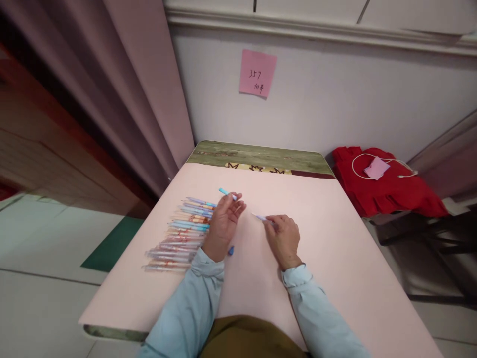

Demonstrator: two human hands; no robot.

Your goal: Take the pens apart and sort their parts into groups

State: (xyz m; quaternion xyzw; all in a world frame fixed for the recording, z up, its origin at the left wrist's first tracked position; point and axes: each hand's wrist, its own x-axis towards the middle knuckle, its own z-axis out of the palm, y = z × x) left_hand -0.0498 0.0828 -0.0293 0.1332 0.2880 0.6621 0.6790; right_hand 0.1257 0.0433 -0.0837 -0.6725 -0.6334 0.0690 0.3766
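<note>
Between the thumb and fingers of my left hand (223, 219) is a slim pen cap (225, 192), light blue at its far end and paler near the fingers. My right hand (283, 237) pinches a pale lavender pen (261, 217), its whitish tip pointing left towards the other hand. The two hands are apart above the table. Left of my left hand lies a row of several pens (182, 233) in blue, orange, pink and clear tones, their right ends partly hidden by that hand. A small dark-blue piece (231, 250) shows beside my left wrist.
A pale pink cover lies over the table (335, 278), leaving a green patterned strip (261, 151) at the back. A pink note (257, 74) is on the wall. To the right, a red cloth-covered stool (387, 194) carries a white cable. A mauve curtain (137, 74) hangs left.
</note>
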